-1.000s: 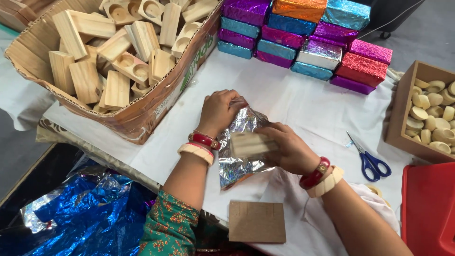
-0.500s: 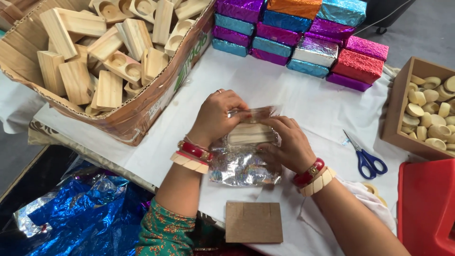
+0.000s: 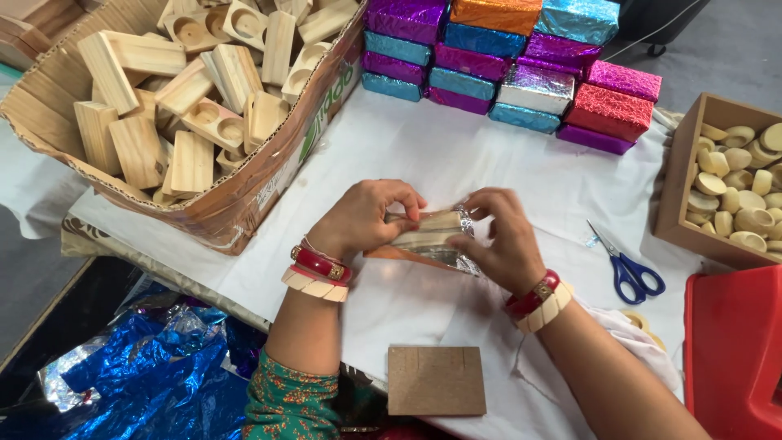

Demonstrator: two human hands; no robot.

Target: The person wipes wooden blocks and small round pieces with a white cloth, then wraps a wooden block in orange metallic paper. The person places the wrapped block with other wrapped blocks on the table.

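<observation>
A pale wooden block (image 3: 430, 222) half wrapped in silver foil (image 3: 444, 251) rests on the white cloth at the centre of the head view. My left hand (image 3: 362, 218) grips its left end, fingers curled over the top. My right hand (image 3: 501, 236) pinches the foil at the right end. Both wrists wear red and cream bangles. Most of the block is hidden by my fingers and the foil.
A cardboard box (image 3: 269, 163) of bare wooden blocks sits at the left. Stacked foil-wrapped blocks (image 3: 521, 65) in purple, blue, orange, silver and red stand at the back. Blue-handled scissors (image 3: 627, 273), a wooden tray of small cups (image 3: 737, 195), a red bin (image 3: 733, 350), a brown board (image 3: 436, 380) and blue foil (image 3: 138, 367) lie around.
The loose silver sheet that spread below the block has been folded up tight around it. My hands have closed in on both ends of the block.
</observation>
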